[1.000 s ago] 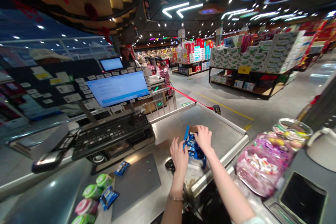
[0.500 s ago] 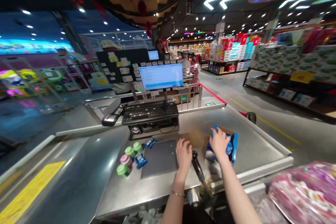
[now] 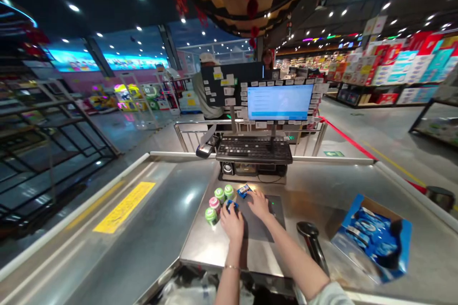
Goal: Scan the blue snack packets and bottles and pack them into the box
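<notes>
My left hand (image 3: 232, 223) bends its fingers over a small blue packet (image 3: 232, 205), partly covering it. Beside that packet stand several small round tubs, among them a pink-lidded tub (image 3: 214, 203) and a green-lidded tub (image 3: 211, 216). My right hand (image 3: 259, 204) reaches over the dark flat plate (image 3: 263, 231) in the counter with its fingers stretched out, the tips at the edge of a second blue packet (image 3: 244, 190). What the packets contain is not visible.
An open blue box (image 3: 375, 238) filled with blue packets stands on the right of the metal counter. Between it and my right arm is a black handheld scanner (image 3: 311, 238). Behind the plate are a keyboard (image 3: 254, 149) and a lit monitor (image 3: 279, 102). Two people are beyond the monitors.
Both my hands have moved left to the two blue packets. My right hand has left the blue box. The view has turned left, and the box now sits farther right in it.
</notes>
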{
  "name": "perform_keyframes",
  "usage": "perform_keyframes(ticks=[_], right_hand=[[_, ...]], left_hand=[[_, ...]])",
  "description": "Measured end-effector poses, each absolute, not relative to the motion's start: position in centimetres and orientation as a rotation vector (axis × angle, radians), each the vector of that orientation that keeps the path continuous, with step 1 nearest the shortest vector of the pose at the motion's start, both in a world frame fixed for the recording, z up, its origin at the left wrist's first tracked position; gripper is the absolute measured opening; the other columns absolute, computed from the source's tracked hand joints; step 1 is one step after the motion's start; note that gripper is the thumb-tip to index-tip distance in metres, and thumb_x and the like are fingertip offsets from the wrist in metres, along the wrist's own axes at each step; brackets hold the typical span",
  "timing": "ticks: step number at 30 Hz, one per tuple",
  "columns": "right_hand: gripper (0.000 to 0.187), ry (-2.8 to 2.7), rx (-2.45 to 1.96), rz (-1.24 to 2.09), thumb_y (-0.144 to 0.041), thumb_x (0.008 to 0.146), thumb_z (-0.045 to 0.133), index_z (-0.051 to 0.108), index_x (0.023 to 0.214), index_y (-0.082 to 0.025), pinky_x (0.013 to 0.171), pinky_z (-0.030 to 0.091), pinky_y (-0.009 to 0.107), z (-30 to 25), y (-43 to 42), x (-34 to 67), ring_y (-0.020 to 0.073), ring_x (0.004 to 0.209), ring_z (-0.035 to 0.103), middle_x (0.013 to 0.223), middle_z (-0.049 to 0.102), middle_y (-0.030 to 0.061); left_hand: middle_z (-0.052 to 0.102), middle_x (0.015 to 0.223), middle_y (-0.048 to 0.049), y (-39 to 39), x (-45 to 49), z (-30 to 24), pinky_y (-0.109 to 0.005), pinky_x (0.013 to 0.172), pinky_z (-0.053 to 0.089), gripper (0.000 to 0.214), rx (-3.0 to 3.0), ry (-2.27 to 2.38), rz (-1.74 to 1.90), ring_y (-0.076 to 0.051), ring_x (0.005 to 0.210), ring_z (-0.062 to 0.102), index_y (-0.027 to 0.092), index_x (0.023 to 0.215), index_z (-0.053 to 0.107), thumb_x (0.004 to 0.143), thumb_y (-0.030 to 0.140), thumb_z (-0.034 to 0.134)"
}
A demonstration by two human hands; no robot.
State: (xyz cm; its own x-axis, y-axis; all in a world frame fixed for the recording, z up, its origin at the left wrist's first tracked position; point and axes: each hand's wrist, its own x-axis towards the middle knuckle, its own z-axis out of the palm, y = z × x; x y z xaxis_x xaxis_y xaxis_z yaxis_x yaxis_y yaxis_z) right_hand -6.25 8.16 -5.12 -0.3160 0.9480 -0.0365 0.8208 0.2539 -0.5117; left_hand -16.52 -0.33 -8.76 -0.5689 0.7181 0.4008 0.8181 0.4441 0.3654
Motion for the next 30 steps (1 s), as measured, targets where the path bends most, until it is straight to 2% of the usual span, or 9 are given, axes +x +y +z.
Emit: perform_keyframes(ticks=[3, 6, 11, 15, 19, 21, 26, 30], right_hand=[[0.057, -2.282, -1.621, 0.678, -0.024, 0.08, 0.056, 0.047, 0.134, -0.04, 0.099, 0.031, 0.048, -6.4, 9.6, -9.4, 0.0306, 0.139, 0.025, 0.152, 0.033, 0.0039], [0.055, -2.278, -1.594, 0.668, -0.026, 0.08, 0.059, 0.05, 0.132, -0.04, 0.102, 0.027, 0.052, -7.1, 10.8, -11.2, 0.0325, 0.141, 0.02, 0.153, 0.031, 0.0045], [0.038, -2.231, -1.56, 0.631, -0.021, 0.079, 0.06, 0.066, 0.113, -0.036, 0.101, 0.029, 0.041, -7.4, 10.7, -11.0, 0.0266, 0.128, 0.041, 0.139, 0.049, 0.005], [0.038, -2.092, -1.635, 0.595, -0.021, 0.08, 0.057, 0.065, 0.115, -0.036, 0.098, 0.031, 0.038, -6.8, 9.2, -8.3, 0.0251, 0.121, 0.048, 0.132, 0.054, 0.0053], [0.04, -1.865, -1.725, 0.477, -0.028, 0.086, 0.051, 0.057, 0.125, -0.038, 0.101, 0.026, 0.038, -4.6, 7.6, -1.9, 0.0224, 0.126, 0.042, 0.141, 0.045, 0.0039], [0.038, -1.679, -1.717, 0.338, -0.03, 0.087, 0.049, 0.058, 0.124, -0.037, 0.102, 0.025, 0.039, -3.0, 6.6, 3.1, 0.0222, 0.126, 0.043, 0.14, 0.046, 0.0046], [0.036, -1.322, -1.873, 0.034, -0.036, 0.089, 0.045, 0.059, 0.123, -0.034, 0.099, 0.027, 0.04, 1.1, 4.2, 16.5, 0.0241, 0.126, 0.041, 0.141, 0.044, 0.0062], [0.042, -1.183, -2.095, -0.035, -0.042, 0.091, 0.041, 0.055, 0.129, -0.033, 0.101, 0.025, 0.045, 2.8, 4.5, 23.8, 0.0268, 0.13, 0.037, 0.146, 0.038, 0.0089]], left_hand=[[0.05, 0.131, -0.0138, 0.0, -18.5, -10.0, -0.044, 0.097, 0.04, 0.035, -1.306, -2.443, -0.723, -0.03, 0.122, 0.043, 0.019, 0.116, 0.061, 0.083, 0.022, 0.052], [0.056, 0.123, -0.0123, 0.2, -19.6, -10.8, -0.042, 0.093, 0.042, 0.035, -1.357, -2.385, -0.674, -0.029, 0.113, 0.05, 0.02, 0.117, 0.062, 0.084, 0.023, 0.05], [0.062, 0.109, -0.0125, -0.3, -19.9, -10.9, -0.04, 0.084, 0.046, 0.032, -1.462, -2.402, -0.644, -0.028, 0.098, 0.056, 0.021, 0.113, 0.065, 0.085, 0.024, 0.049], [0.063, 0.106, -0.012, 0.0, -17.4, -9.4, -0.039, 0.081, 0.046, 0.032, -1.577, -2.431, -0.776, -0.028, 0.099, 0.057, 0.019, 0.113, 0.064, 0.085, 0.024, 0.051], [0.063, 0.108, -0.0102, 1.6, -11.6, -6.3, -0.037, 0.082, 0.046, 0.034, -1.796, -2.357, -0.988, -0.026, 0.1, 0.057, 0.02, 0.116, 0.062, 0.085, 0.03, 0.052], [0.064, 0.108, -0.0099, 2.5, -7.6, -4.4, -0.037, 0.085, 0.045, 0.035, -1.947, -2.262, -1.112, -0.025, 0.101, 0.057, 0.019, 0.116, 0.061, 0.085, 0.033, 0.053], [0.064, 0.11, -0.009, 4.0, 3.5, -0.5, -0.038, 0.091, 0.043, 0.034, -2.331, -1.939, -1.419, -0.024, 0.104, 0.057, 0.019, 0.114, 0.061, 0.085, 0.037, 0.056], [0.065, 0.11, -0.0086, 4.0, 10.1, 0.8, -0.039, 0.094, 0.042, 0.033, -2.499, -1.788, -1.478, -0.024, 0.107, 0.056, 0.02, 0.113, 0.061, 0.084, 0.036, 0.058]])
